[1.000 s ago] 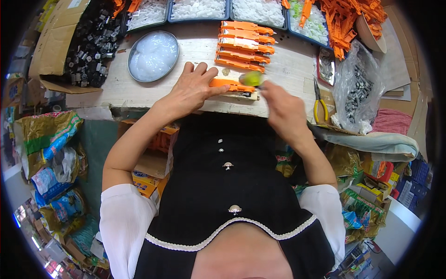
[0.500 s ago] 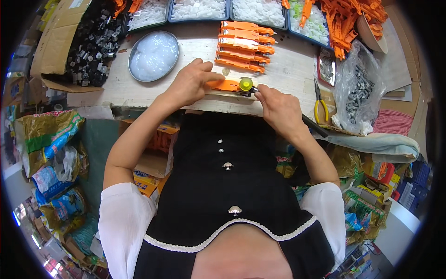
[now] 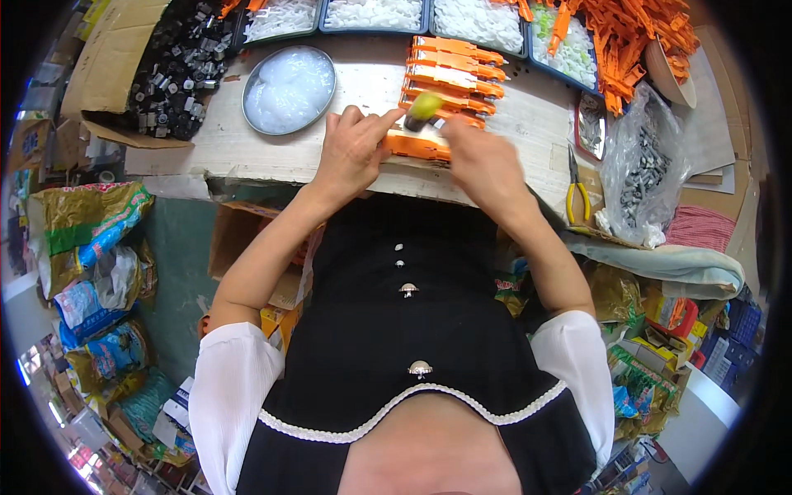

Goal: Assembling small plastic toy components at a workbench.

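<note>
The single long plastic housing [image 3: 419, 148] is bright orange; the matching plastic housings [image 3: 452, 63] in a row are orange too; the blurred round-headed hammer [image 3: 427, 105] shows yellow-green and dark at its head; the flat bench [image 3: 540, 111] is off-white; the round shallow dish [image 3: 244, 103] is grey around a bluish-white gel [image 3: 289, 87]; the slim metal pliers [image 3: 575, 175] are yellow-handled; the sleeveless garment [image 3: 421, 330] is plain black, edged in white braid [image 3: 425, 386].

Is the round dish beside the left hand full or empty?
Not empty: the round dish holds a whitish, translucent mass covering most of its inside. Its depth cannot be told from above.
</note>
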`<state>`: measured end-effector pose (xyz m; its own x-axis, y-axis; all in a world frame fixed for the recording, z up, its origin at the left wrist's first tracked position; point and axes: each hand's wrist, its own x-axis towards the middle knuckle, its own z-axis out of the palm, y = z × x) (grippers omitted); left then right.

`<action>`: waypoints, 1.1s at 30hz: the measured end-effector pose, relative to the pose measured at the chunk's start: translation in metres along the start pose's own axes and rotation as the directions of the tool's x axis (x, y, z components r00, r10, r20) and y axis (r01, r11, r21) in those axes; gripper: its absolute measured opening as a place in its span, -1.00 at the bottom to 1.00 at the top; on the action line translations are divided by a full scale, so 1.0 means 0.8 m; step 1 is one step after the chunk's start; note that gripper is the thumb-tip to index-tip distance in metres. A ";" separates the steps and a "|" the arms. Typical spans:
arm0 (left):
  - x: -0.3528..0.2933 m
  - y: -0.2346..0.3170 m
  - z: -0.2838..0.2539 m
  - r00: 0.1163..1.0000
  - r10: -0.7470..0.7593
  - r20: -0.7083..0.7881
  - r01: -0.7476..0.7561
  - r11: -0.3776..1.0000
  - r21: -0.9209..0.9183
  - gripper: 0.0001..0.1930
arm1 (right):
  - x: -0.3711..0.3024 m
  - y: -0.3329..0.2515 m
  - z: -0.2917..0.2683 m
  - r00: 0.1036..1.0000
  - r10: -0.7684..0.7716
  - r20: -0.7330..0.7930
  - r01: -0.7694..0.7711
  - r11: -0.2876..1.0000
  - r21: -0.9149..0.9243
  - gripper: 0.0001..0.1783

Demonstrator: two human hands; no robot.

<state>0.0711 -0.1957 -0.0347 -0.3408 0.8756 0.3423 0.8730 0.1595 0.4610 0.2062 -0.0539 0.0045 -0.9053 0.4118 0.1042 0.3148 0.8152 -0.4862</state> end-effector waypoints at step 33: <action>-0.034 0.031 0.048 0.961 0.178 -0.212 -0.173 0.984 0.045 -0.65 | -0.003 0.029 -0.008 0.952 -0.053 -0.301 0.064 0.998 0.025 -0.80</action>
<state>0.1149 -0.1980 -0.0638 -0.2459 0.7729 0.5849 0.9334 0.0263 0.3578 0.2177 -0.0336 -0.0012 -0.7929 0.4713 0.3863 0.2492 0.8292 -0.5003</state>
